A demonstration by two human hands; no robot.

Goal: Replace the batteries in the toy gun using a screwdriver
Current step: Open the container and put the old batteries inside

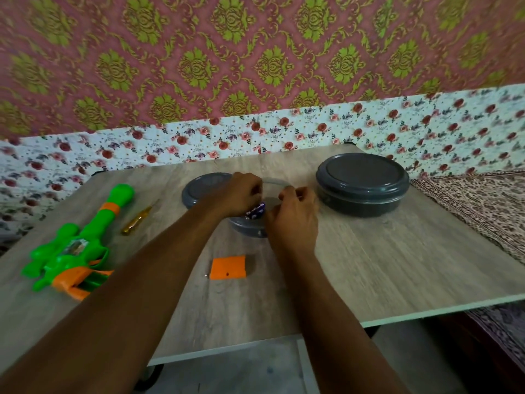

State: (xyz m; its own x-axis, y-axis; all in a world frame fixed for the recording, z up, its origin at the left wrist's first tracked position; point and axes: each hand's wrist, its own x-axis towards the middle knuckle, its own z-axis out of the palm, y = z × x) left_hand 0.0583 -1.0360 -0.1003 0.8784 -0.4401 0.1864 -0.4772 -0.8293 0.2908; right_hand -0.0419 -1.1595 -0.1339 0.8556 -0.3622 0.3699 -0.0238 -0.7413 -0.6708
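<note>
Toy gun: one, green with orange bands. It lies flat, well out to the left of the left hand, barrel pointing away from the person.
Screwdriver: one, amber handle, lying between the toy gun and the left forearm, apart from both hands.
Orange cover: one flat piece, nearer the person than the hands, between the two forearms. One tiny screw sits just to its left.
Grey tubs: two! The small tub is open, right under the hands. The big tub is lidded and stands beyond and to the right of the right hand.
Loose lid: one, grey, just left of the left hand and partly hidden by it.
Blue-and-purple pack: one, glossy, poking out between the two hands over the small tub.
Left hand: fingers curled tight, closed over the top of the pack.
Right hand: fingers curled too, thumb and forefinger drawn together by the tub's far rim. Whether they hold anything, I cannot tell.
Counter: pale wood-grain board, carrying everything.
Room: floral cloth beyond the hands, a pink-and-green patterned hanging above it, and brown patterned fabric off to the right.
</note>
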